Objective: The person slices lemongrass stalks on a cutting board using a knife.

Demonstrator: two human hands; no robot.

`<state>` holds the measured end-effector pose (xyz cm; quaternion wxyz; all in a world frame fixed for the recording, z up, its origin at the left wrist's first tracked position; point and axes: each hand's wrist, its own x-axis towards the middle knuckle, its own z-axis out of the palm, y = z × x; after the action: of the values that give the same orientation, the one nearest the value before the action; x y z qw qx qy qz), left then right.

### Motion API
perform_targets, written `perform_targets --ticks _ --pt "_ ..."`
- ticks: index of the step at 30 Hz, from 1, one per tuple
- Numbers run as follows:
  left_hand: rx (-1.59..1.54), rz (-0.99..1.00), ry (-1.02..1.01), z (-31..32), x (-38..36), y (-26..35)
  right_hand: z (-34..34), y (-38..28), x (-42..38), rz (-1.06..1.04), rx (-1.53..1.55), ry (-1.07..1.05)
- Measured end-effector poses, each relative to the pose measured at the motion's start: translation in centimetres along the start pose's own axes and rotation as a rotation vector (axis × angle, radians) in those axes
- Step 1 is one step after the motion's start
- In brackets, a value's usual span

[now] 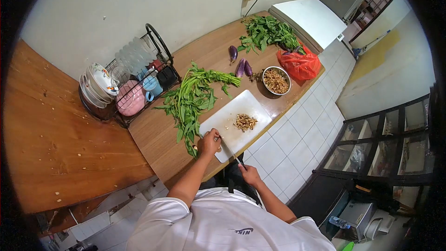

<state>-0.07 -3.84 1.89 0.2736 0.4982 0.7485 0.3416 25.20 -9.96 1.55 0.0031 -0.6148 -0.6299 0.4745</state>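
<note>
My right hand (250, 174) is closed round the handle of a knife (231, 151), whose blade points up and left over the near end of the white cutting board (253, 102). At the board's left edge, my left hand (210, 142) has its fingers pressed together near the blade tip; what they hold, if anything, is too small to name. A heap of chopped brown and pale pieces (245, 122) lies on the middle of the board. Leafy green stems (191, 97) lie just left of the board.
A metal bowl (276, 81) of chopped pieces stands behind the board, beside purple eggplants (240, 68) and a red plastic bag (299, 65). More greens (269, 32) lie at the back. A dish rack (160, 62) with crockery stands left, against the wall.
</note>
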Motion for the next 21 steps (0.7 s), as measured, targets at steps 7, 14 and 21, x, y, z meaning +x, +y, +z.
perform_targets --ticks 7,14,21 --pt "0.022 -0.005 -0.013 0.3 0.2 -0.7 -0.3 -1.3 1.4 0.018 -0.078 0.004" --pt "-0.042 0.062 0.015 -0.2 -0.2 -0.4 -1.0 -0.5 1.8 -0.016 -0.051 0.022" --pt "0.005 0.066 -0.021 0.6 0.1 -2.2 -1.2 0.7 0.1 0.039 0.0 -0.05"
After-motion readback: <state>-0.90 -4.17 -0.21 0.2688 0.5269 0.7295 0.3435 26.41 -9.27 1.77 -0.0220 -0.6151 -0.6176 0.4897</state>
